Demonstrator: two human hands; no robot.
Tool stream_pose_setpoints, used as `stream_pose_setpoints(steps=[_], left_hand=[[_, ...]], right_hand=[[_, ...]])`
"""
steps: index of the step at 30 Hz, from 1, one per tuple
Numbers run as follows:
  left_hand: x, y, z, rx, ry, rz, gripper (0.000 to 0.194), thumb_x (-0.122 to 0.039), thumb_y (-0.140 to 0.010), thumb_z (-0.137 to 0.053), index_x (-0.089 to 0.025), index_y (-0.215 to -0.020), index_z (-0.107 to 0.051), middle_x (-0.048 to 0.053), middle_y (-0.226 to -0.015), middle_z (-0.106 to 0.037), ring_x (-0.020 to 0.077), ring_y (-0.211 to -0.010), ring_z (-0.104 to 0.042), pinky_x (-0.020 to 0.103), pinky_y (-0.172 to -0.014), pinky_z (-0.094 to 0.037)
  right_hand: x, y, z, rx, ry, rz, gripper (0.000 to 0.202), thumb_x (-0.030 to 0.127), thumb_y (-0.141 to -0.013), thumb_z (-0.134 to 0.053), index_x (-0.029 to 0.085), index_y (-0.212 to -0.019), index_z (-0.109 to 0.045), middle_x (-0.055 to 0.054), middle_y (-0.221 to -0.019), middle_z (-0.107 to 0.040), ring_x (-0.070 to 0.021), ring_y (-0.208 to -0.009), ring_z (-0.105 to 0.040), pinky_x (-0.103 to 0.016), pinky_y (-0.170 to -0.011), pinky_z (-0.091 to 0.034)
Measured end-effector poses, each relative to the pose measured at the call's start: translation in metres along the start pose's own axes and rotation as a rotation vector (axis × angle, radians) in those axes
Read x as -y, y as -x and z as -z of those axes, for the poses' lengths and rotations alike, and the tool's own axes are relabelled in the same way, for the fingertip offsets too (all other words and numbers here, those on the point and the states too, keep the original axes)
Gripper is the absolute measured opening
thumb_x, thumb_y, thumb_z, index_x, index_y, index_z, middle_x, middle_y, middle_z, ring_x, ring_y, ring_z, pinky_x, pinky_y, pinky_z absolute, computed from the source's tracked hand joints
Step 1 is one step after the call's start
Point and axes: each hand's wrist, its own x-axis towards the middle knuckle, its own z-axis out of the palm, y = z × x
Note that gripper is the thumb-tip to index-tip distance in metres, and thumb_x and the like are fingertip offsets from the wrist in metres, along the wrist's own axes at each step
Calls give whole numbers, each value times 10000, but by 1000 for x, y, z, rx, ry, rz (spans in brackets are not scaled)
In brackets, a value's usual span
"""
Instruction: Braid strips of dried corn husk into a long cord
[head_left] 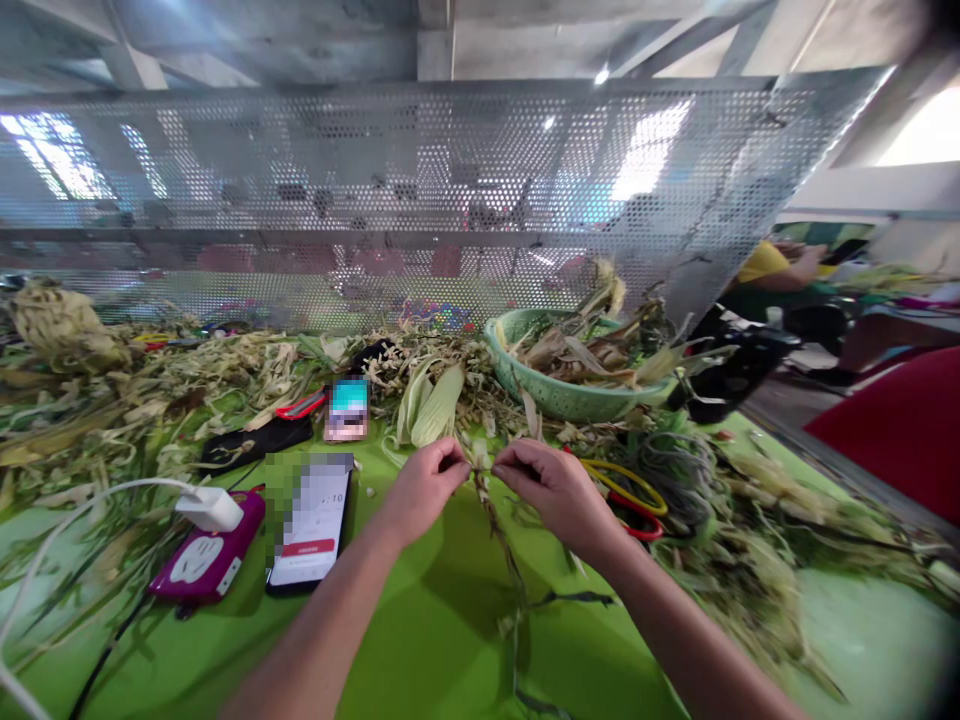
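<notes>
In the head view my left hand [429,487] and my right hand [553,490] face each other over the green table, fingertips pinched. Between them is the top of a knotted corn husk strand [496,530], with a thin strip of husk running from one pinch to the other. The strand trails down the table toward me, darker and knotted lower down. Just beyond my left hand lies a bundle of pale green corn husks [438,402]. Yellow-handled and red-handled tools [630,490] lie beside my right wrist, their far parts hidden.
A green basket [577,402] of dry husks stands behind my right hand. At left are a phone [319,535], a smaller device [348,410], a black pouch [255,443] and a purple power strip [206,555] with a white charger. A perforated metal screen [360,200] bounds the table's back.
</notes>
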Motion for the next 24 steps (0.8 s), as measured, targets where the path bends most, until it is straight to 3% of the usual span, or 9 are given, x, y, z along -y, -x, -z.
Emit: stream_pose_setpoints(steps=[7, 13, 19, 24], left_hand=[[3, -2, 0, -57, 25, 24, 199, -355, -796, -537, -178, -708, -523, -39, -616, -472, 117, -604, -425, 244, -596, -325], [9, -2, -2, -56, 366, 95, 267, -434, -811, -522, -174, -810, -586, 25, -846, -636, 166, -845, -579, 287, -772, -410], [16, -5, -9, -19, 414, 182, 307, -404, -760, -611, -163, -950, -625, 60, -962, -657, 141, -784, -576, 259, -703, -403], [14, -4, -11, 14, 436, 184, 353, -416, -734, -651, -159, -977, -652, 46, -920, -638, 129, -765, -534, 239, -678, -385]], right_hand=[[2, 0, 0, -19, -17, -49, 153, 240, -822, -544, 184, -691, -600, 12, -657, -580, -135, -632, -519, -229, -589, -373], [-11, -3, -3, -24, -250, -130, 192, 338, -821, -553, 174, -788, -649, -9, -713, -628, -158, -686, -546, -251, -638, -417], [-8, -5, -1, -31, -409, -197, 196, 348, -802, -574, 172, -805, -659, -18, -725, -640, -160, -693, -554, -259, -648, -430], [-5, -4, -3, -33, -481, -209, 189, 345, -798, -588, 172, -826, -662, -19, -765, -648, -159, -734, -560, -258, -686, -429]])
